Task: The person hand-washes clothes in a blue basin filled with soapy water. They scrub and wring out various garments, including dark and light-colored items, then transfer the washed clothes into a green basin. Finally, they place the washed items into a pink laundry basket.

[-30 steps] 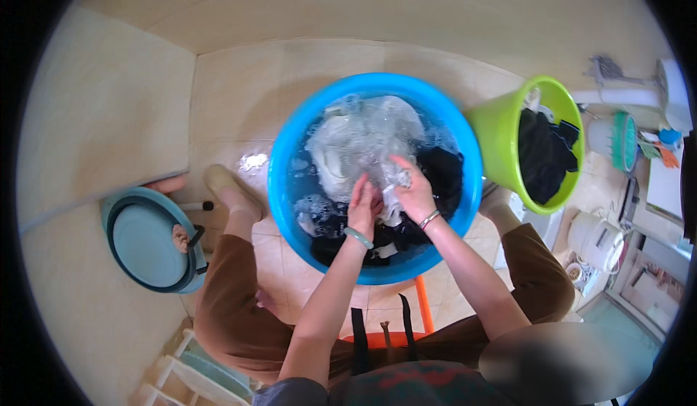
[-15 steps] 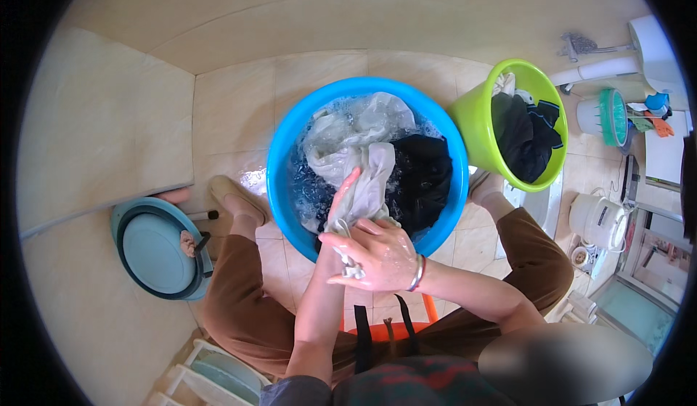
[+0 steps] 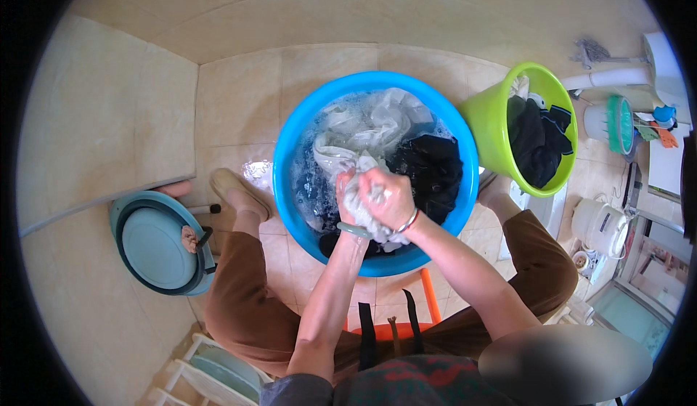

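A wide blue basin [image 3: 282,181] of sudsy water stands between my feet. In it lies a wet white garment [image 3: 383,124], bunched and half under water; its exact kind is hidden by the folds. Black clothing [image 3: 435,170] floats at the basin's right side. Over the near half of the basin, my right hand [image 3: 390,197] is closed in a fist around a gathered part of the white garment. My left hand [image 3: 344,197] presses against the same bunch from the left, its fingers partly hidden by the cloth. The garment's loose end hangs below both hands.
A lime green bucket [image 3: 488,126] with dark and white clothes touches the basin's right side. Pale blue basins [image 3: 156,250] lean against the left wall. A white kettle-like appliance [image 3: 599,226] and a small white bucket [image 3: 597,121] stand at right. An orange stool [image 3: 430,295] is beneath me.
My right hand has moved from my left forearm up and right, closing round the white garment. My left hand, stretched out before, now curls at the cloth. The view has shifted slightly.
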The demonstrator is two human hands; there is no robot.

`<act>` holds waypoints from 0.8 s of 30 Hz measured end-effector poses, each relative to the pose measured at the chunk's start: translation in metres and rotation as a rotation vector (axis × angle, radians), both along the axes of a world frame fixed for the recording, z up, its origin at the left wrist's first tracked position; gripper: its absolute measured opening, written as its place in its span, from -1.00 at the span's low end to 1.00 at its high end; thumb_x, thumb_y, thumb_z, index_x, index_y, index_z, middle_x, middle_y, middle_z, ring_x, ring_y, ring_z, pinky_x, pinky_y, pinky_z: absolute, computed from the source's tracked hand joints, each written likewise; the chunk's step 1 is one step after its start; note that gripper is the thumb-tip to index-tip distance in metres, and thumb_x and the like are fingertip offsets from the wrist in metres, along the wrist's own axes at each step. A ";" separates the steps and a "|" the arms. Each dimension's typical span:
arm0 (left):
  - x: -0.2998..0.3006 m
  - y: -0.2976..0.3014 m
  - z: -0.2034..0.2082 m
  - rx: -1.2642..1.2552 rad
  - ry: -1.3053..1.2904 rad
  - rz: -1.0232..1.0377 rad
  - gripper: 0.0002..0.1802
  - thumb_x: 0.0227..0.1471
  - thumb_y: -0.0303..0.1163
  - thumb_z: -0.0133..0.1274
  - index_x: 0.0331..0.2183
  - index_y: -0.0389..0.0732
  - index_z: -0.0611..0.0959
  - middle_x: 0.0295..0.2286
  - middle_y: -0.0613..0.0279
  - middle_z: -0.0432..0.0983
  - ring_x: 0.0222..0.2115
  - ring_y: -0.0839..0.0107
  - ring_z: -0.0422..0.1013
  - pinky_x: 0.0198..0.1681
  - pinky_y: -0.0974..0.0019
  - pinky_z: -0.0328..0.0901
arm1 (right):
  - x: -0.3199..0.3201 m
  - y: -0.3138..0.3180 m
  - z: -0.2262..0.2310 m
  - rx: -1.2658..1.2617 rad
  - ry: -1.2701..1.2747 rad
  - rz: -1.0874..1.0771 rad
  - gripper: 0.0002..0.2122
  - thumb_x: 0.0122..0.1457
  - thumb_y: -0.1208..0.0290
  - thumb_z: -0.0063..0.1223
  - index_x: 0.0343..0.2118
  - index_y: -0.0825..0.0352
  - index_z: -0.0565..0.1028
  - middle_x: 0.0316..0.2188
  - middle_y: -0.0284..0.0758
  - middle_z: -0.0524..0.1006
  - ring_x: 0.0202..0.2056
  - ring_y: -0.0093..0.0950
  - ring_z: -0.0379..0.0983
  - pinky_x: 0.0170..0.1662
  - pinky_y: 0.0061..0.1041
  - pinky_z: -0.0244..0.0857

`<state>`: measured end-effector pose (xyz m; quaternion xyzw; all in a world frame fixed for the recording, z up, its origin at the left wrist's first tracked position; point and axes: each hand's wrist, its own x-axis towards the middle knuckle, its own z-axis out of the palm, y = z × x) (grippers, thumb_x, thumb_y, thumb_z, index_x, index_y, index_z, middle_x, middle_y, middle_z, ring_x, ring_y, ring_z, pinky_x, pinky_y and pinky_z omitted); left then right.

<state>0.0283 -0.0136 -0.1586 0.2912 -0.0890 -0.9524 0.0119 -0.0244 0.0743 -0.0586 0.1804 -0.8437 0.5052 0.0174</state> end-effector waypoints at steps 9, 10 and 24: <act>-0.014 0.024 0.004 -0.781 -0.231 -0.090 -0.39 0.15 -0.34 0.10 0.16 -0.01 0.21 0.01 0.14 0.34 -0.11 0.46 0.30 -0.08 0.38 0.22 | -0.046 0.076 -0.106 0.289 -0.398 -0.459 -0.63 0.10 0.01 0.14 -0.21 0.21 0.48 -0.43 -0.14 0.57 -0.34 -0.09 0.52 -0.31 -0.20 0.38; -0.018 0.021 0.009 -0.762 -0.174 -0.118 -0.35 0.16 -0.41 0.08 0.21 -0.03 0.20 0.06 0.14 0.32 -0.10 0.47 0.32 -0.09 0.39 0.24 | -0.045 0.082 -0.108 0.274 -0.404 -0.425 -0.60 0.09 0.03 0.16 -0.16 0.22 0.46 -0.35 -0.15 0.57 -0.28 -0.12 0.52 -0.27 -0.23 0.38; -0.061 0.009 -0.103 -1.108 -0.292 -0.659 -0.39 0.09 -0.48 0.05 0.19 -0.12 0.34 0.17 0.12 0.25 0.17 0.33 0.18 0.19 0.39 0.07 | -0.030 0.073 -0.185 0.316 -0.459 -0.256 -0.74 0.10 0.42 0.01 -0.12 0.24 0.38 -0.23 -0.05 0.50 -0.14 -0.02 0.42 -0.10 -0.19 0.30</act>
